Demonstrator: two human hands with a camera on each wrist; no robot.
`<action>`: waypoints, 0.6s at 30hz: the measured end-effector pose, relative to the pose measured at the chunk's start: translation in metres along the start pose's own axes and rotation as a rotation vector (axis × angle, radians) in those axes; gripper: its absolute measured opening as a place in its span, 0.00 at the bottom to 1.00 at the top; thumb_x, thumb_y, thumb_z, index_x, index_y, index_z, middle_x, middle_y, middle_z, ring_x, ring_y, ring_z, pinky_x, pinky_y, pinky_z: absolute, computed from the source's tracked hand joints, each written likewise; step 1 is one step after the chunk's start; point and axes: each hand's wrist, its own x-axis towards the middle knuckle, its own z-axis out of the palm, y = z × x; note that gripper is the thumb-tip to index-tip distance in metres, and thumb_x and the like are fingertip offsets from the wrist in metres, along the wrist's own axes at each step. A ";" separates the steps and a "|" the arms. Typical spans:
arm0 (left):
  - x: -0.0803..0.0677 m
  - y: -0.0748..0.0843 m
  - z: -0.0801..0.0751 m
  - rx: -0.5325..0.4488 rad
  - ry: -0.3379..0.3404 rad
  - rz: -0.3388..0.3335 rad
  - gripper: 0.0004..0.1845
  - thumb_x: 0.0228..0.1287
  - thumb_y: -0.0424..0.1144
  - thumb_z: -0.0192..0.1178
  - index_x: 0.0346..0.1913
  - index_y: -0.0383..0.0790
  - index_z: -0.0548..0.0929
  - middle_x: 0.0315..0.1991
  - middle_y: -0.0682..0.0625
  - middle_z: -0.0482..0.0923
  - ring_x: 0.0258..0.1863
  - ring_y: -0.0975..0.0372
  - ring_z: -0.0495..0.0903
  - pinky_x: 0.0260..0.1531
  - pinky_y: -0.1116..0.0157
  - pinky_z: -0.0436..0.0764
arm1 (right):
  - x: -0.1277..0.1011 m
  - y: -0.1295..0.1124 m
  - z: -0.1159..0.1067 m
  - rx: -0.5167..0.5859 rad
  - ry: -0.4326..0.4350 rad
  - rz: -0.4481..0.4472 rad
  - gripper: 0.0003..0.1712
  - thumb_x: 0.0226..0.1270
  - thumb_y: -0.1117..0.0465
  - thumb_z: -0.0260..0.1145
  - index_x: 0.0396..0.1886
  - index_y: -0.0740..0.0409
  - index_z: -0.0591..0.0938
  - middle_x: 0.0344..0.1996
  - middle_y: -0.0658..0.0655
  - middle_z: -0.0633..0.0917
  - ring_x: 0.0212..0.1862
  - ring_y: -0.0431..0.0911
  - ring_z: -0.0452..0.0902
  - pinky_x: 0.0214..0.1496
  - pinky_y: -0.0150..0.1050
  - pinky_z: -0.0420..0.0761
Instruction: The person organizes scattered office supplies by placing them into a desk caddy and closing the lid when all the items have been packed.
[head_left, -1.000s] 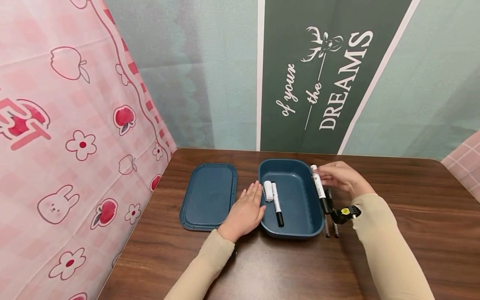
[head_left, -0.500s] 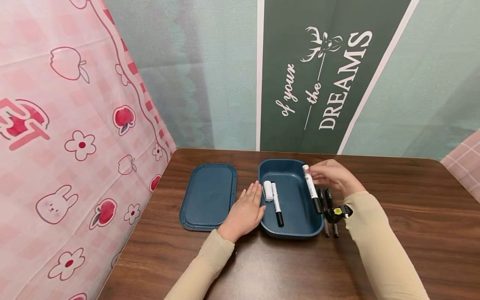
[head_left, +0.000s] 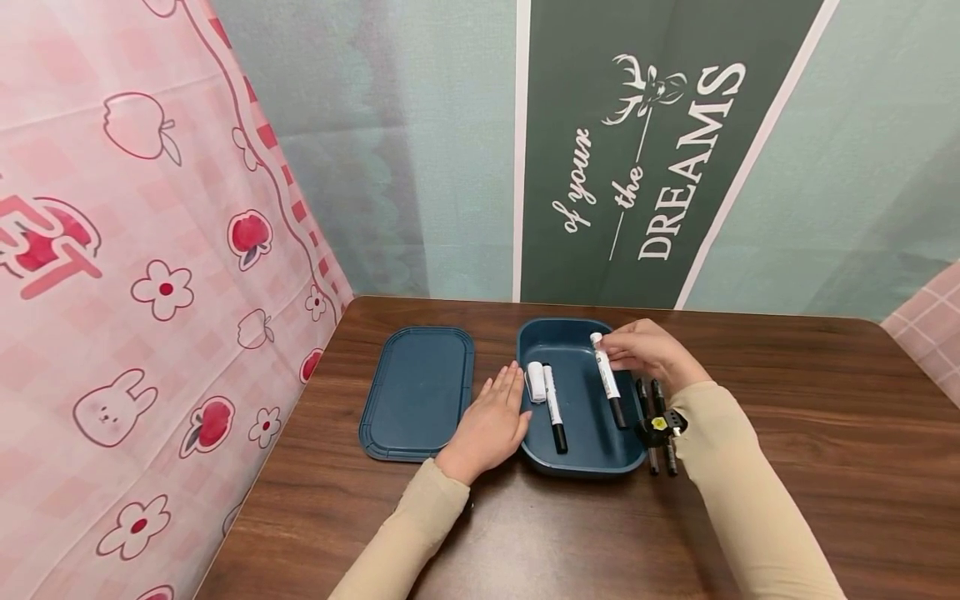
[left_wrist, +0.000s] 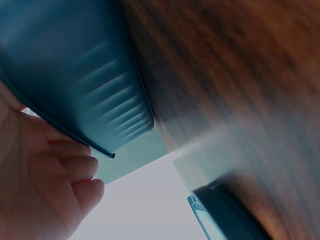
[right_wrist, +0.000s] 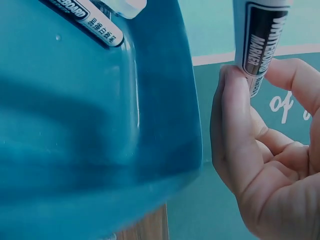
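The box [head_left: 581,398], a dark blue tray with rounded corners, sits open near the middle of the tabletop [head_left: 825,433], its far rim close to the backdrop wall and its near rim well back from the tabletop's front edge. Its lid [head_left: 417,392] lies flat to the left, apart from it, with a strip of bare wood between them. The left hand [head_left: 491,421] rests in that strip, fingers straight and flat, fingertips against the box's left wall (the left wrist view shows the wall's ribbed outside right at the fingers). The right hand [head_left: 647,354] pinches a marker [head_left: 606,379] near its white end, thumb and fingers curled on the barrel, and holds it over the right half of the box, slanting with the black cap toward the near rim. The marker is white with a black label, which in the right wrist view reads as whiteboard marker. Inside the box, along the left wall, lie a second marker [head_left: 553,408] and a short white cylinder [head_left: 536,381], touching or nearly so; the floor between them and the held marker is bare. Just outside the right wall two black pens [head_left: 655,421] lie side by side on the wood. Right of them the tabletop runs open to its far edge.
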 end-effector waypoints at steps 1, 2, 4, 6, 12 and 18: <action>0.000 0.000 0.000 0.000 0.000 -0.001 0.32 0.75 0.47 0.42 0.72 0.30 0.54 0.73 0.39 0.49 0.72 0.54 0.50 0.69 0.58 0.55 | 0.001 0.000 0.002 -0.006 -0.001 -0.001 0.19 0.65 0.67 0.59 0.47 0.82 0.74 0.23 0.49 0.83 0.28 0.36 0.81 0.36 0.32 0.83; 0.000 0.000 0.000 -0.002 -0.001 -0.002 0.32 0.75 0.47 0.42 0.72 0.30 0.54 0.73 0.39 0.49 0.72 0.54 0.49 0.69 0.58 0.55 | 0.002 0.000 0.003 -0.013 -0.003 -0.002 0.21 0.65 0.67 0.59 0.49 0.84 0.73 0.23 0.49 0.83 0.28 0.36 0.80 0.36 0.31 0.83; 0.001 0.000 0.000 -0.004 -0.003 -0.003 0.32 0.75 0.47 0.42 0.72 0.30 0.54 0.73 0.39 0.49 0.72 0.54 0.49 0.69 0.58 0.55 | 0.003 0.001 0.006 -0.024 -0.004 0.002 0.22 0.65 0.67 0.59 0.50 0.84 0.72 0.24 0.49 0.82 0.28 0.36 0.80 0.36 0.31 0.83; 0.001 0.000 0.001 -0.006 -0.004 -0.004 0.32 0.75 0.47 0.42 0.72 0.30 0.54 0.73 0.39 0.49 0.72 0.54 0.49 0.69 0.58 0.55 | 0.006 0.003 0.009 -0.038 -0.008 0.003 0.22 0.65 0.67 0.59 0.50 0.85 0.72 0.24 0.50 0.82 0.28 0.37 0.80 0.36 0.31 0.83; 0.001 0.000 0.001 -0.008 -0.002 -0.005 0.32 0.75 0.48 0.43 0.72 0.30 0.54 0.73 0.39 0.49 0.72 0.54 0.49 0.69 0.58 0.55 | 0.014 0.008 0.021 -0.150 -0.008 0.018 0.19 0.62 0.65 0.62 0.44 0.82 0.78 0.23 0.51 0.82 0.27 0.38 0.78 0.34 0.33 0.83; 0.001 -0.001 0.001 0.006 -0.009 -0.005 0.32 0.75 0.48 0.42 0.72 0.30 0.53 0.73 0.39 0.49 0.72 0.54 0.49 0.69 0.58 0.55 | 0.020 0.013 0.038 -0.241 0.029 0.054 0.13 0.55 0.66 0.66 0.33 0.76 0.83 0.20 0.52 0.80 0.25 0.39 0.76 0.32 0.34 0.83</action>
